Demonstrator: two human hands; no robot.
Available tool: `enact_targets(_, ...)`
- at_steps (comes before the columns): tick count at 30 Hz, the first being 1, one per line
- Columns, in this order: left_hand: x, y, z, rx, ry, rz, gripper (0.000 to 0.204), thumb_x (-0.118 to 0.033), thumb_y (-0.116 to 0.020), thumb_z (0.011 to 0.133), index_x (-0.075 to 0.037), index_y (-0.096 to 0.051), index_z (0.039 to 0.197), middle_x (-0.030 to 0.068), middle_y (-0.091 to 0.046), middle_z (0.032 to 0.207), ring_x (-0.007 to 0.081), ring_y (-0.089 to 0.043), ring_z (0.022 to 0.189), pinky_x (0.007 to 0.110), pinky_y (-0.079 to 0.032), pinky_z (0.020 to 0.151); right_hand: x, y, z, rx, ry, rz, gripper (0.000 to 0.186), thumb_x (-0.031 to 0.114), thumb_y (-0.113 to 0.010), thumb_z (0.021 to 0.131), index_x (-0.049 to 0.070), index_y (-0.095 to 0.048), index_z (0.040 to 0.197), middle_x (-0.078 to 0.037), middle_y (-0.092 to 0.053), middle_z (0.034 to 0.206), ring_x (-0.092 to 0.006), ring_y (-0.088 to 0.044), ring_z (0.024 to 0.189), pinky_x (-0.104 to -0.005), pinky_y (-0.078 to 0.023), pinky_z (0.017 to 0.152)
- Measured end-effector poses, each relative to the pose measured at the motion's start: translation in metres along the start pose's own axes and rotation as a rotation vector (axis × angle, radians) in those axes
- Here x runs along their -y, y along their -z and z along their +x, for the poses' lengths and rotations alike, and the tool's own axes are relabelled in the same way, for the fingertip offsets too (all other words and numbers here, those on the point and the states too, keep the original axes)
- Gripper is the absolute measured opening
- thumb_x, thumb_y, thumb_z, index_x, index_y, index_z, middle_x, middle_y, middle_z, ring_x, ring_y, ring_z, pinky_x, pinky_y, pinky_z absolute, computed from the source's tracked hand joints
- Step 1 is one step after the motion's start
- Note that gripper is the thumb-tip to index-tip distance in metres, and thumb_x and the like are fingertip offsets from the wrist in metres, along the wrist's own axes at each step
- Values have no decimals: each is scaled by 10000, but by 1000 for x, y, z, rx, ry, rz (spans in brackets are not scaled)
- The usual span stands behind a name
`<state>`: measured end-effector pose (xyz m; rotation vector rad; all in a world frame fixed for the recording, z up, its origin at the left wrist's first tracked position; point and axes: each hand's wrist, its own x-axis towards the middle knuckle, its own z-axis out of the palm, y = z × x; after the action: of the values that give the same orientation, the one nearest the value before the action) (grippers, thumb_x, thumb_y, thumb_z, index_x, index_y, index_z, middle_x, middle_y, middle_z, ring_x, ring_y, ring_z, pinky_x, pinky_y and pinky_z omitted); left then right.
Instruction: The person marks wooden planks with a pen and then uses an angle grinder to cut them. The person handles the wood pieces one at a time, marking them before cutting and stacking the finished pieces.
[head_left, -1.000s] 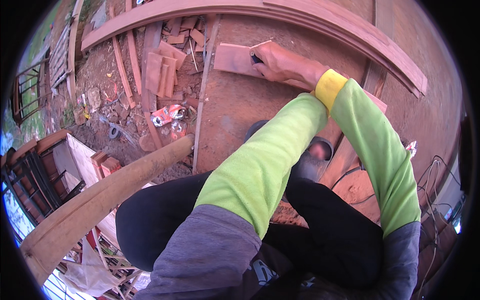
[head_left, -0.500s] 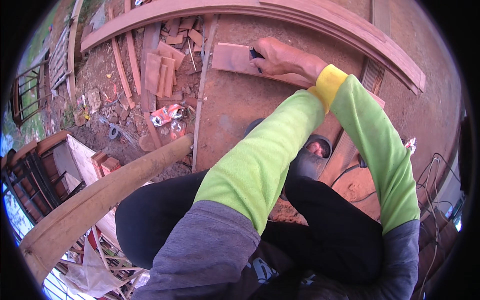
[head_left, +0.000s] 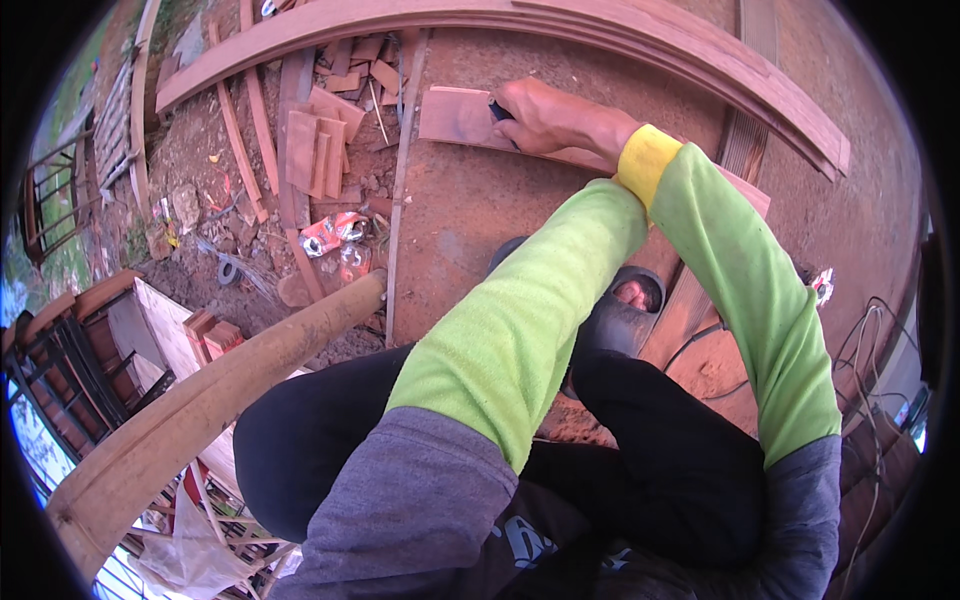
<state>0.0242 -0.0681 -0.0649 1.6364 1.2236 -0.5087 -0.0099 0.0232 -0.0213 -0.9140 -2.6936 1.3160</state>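
Person seated or squatting, both arms stretched forward, wrists crossing. Right hand [head_left: 560,115]: back upward, fingers curled closed round a small dark object [head_left: 498,110], thumb on the near side. Only a bit of that object pokes out of the grip, too little to name it. It sits right at the face of a reddish wooden board [head_left: 450,115], near the board's left end; whether it presses on the wood I can't tell. Left hand: hidden behind the right wrist, so can't tell how open it is or what it has hold of.

Board runs left to right ahead of the feet, slanting down a little toward its right end, middle covered by the right hand and forearm. Toward the right it crosses over a flat timber [head_left: 685,300].

Sleeves lime green, yellow cuff [head_left: 650,165] on the right one. Dark shoe [head_left: 610,325] between the arms, on the near side of the board. Beyond the board, long planks [head_left: 680,60] lie stacked, bending across the top of the view. Left side: wood offcuts [head_left: 320,150] in a heap, crumpled orange-and-white packaging [head_left: 333,232] just below them, thick round pole [head_left: 230,375] nearer the person. Reddish sawdust [head_left: 715,370] by the shoe; loose cables [head_left: 868,370] far right.
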Motion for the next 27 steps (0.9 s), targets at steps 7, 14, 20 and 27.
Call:
enact_targets(7,-19,18,25,-670,-500,327,452,-257,-623,839,-99,-597,1262,130,-605,1253,343,-567,1157,571,-389,996,-39,63,3,-337,59,-417,206,195,-623,880,-11,-632,866,-159,-646,739,-265,-636,700,-389,-484,623)
enact_targets(14,-34,36,-4,-749,-394,569,583,-221,-779,657,76,-580,1119,232,-655,1020,375,-652,936,506,-488,846,-21,118,-144,-589,-216,-53,328,305,-571,965,3,-654,866,-81,-607,666,-140,-509,580,-319,-456,557)
enact_targets(20,-27,32,-2,-754,-347,588,584,-205,-758,673,75,-548,1141,224,-646,1035,348,-643,965,495,-494,823,-28,65,-252,-1014,-577,227,193,81,-508,929,5,-674,990,-61,-671,803,-111,-617,705,-302,-516,673)
enact_targets(27,-16,44,-67,-661,-587,861,507,-144,-711,668,58,-552,1105,177,-625,955,304,-642,901,383,-513,752,-69,26,-291,-1048,-637,-72,207,107,-581,887,18,-669,1053,-128,-694,892,-247,-685,831,-341,-534,768)
